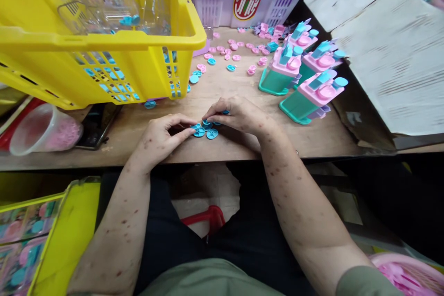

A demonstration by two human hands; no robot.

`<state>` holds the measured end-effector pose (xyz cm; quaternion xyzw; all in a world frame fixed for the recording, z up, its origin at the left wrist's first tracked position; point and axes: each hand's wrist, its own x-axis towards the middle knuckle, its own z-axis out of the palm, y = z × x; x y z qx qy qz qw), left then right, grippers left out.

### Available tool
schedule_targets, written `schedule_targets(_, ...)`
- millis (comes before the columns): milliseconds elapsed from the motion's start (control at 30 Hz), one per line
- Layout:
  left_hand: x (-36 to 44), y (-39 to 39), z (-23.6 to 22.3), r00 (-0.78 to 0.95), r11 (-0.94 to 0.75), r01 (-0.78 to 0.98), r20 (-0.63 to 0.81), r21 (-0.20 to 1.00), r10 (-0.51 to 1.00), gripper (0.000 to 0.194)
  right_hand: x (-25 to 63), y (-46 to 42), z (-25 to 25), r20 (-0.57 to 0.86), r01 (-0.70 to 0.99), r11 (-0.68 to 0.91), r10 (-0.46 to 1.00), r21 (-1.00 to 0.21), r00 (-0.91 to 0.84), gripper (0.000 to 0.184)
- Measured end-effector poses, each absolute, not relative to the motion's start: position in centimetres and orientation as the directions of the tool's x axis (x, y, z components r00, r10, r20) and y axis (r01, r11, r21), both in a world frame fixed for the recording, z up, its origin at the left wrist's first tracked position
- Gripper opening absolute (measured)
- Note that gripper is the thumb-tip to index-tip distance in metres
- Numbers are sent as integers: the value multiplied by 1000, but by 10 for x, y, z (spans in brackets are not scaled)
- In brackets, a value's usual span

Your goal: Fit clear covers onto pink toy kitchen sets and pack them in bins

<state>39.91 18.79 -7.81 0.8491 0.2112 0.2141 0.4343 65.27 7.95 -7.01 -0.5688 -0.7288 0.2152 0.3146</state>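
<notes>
Both hands rest at the near edge of a wooden table [243,148]. My left hand [163,136] is curled, its fingertips pinching one of several small blue plastic discs [208,132] lying between the hands. My right hand [236,113] is also curled, fingers pressed together on the same little pile of blue discs. More blue and pink discs [231,55] lie scattered farther back on the table.
A yellow basket [104,37] with clear trays and blue pieces stands at the back left, a purple-white crate [249,0] behind. Assembled teal and pink toy pieces [305,74] lie at the right. A cup of pink parts [45,129] and a phone [97,125] sit left.
</notes>
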Motion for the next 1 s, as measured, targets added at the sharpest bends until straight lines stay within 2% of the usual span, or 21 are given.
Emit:
schedule_targets(300,398,186,-75,824,-531,180,168,828,541,25,649,81,-70,150,710,206,979,-673,-142,17)
schedule_targets(567,400,186,-79,829,-597,159,222,787,513,28,651,87,-76,204,698,280,960,-659,-192,12)
schedule_targets(833,403,187,-81,861,-705,89,302,703,410,14,649,85,-80,230,738,259,962,-623,-144,11)
schedule_targets(1000,407,183,-81,847,-713,151,282,685,450,17,644,83,-74,211,767,239,968,-595,-138,13)
